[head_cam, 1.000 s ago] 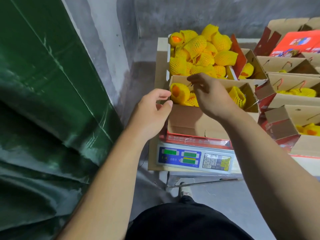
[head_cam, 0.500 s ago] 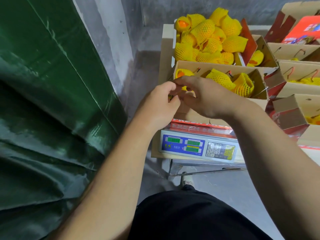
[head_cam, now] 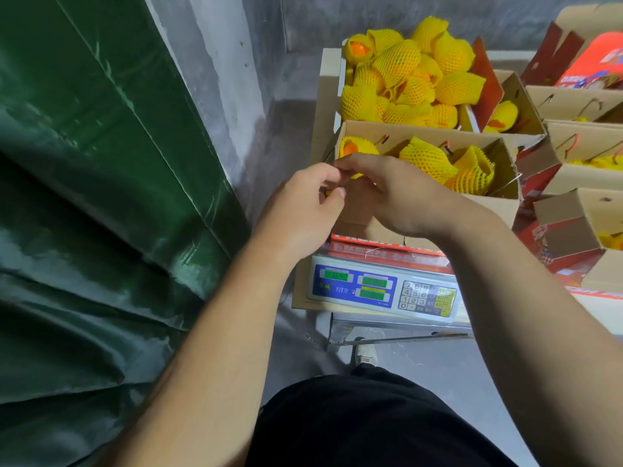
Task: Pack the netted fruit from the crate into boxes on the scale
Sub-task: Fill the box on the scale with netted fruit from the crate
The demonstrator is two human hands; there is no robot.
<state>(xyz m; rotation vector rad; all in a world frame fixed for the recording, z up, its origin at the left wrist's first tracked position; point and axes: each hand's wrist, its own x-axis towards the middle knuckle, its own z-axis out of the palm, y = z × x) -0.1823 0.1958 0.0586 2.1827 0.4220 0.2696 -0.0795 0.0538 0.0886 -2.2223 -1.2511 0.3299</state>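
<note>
A crate (head_cam: 338, 79) at the back is heaped with fruit in yellow foam nets (head_cam: 404, 72). In front of it an open cardboard box (head_cam: 371, 227) stands on the digital scale (head_cam: 381, 291) and holds three netted fruits (head_cam: 428, 160). My left hand (head_cam: 300, 210) and my right hand (head_cam: 397, 197) meet at the box's near left corner. The left thumb and forefinger pinch a small yellow net scrap (head_cam: 327, 193). My right fingers curl onto the same spot, fingertips against the left hand; most of the scrap is hidden.
A green tarp (head_cam: 101, 163) hangs close on the left against a concrete wall. Several open cardboard boxes (head_cam: 580, 102), some holding netted fruit, crowd the table to the right of the scale. A red printed lid (head_cam: 600, 62) lies at the far right.
My right hand left the inside of the box and came to its near left corner. My left hand rose from the box's side to meet it, and both now pinch there.
</note>
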